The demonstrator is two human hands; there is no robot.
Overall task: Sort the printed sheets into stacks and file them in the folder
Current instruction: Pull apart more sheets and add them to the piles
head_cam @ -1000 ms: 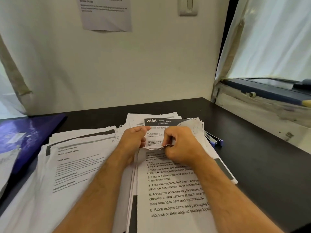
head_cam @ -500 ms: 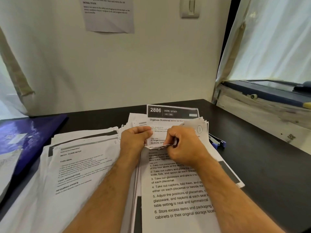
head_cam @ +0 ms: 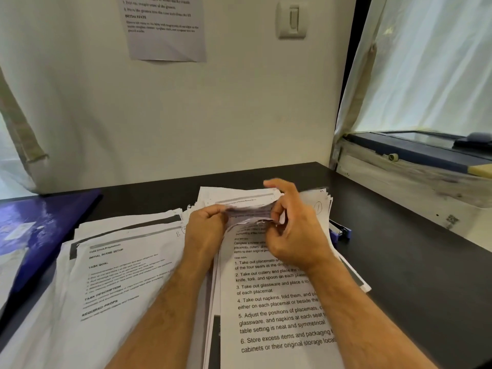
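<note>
**Top sheet folded back, stapled corner under your fingers**

Nearest you, the right-hand stack (head_cam: 282,315) lies under both forearms, its numbered placemat steps readable. At its far end your left hand (head_cam: 205,230) pinches the crumpled upper edge of the sheet (head_cam: 250,213), thumb and fingers curled round the paper. Your right hand (head_cam: 292,230) works the same spot, lower fingers curled against the torn-looking edge while the index finger lifts free above it; whether it actually holds the paper I cannot tell.

Half a second ago a page headed "2886" stood up beyond your hands. Now that header is out of sight, the paper between your hands is bunched and blurred, and your right hand has risen. I judge you are separating joined pages, so sorting is still in its early part and nothing is filed.

To the left sits the other stack (head_cam: 114,267), headed with scene setup text, just beside the first. The blue folder (head_cam: 40,225) lies at the far left, apart from both hands. A blue stapler (head_cam: 339,233) peeks out beyond the right stack.

All of this rests on a dark desk (head_cam: 415,262). Behind it, a pale wall carries a printed notice (head_cam: 165,27) and a light switch (head_cam: 292,20); a curtained window (head_cam: 431,65) stands to the right.
</note>
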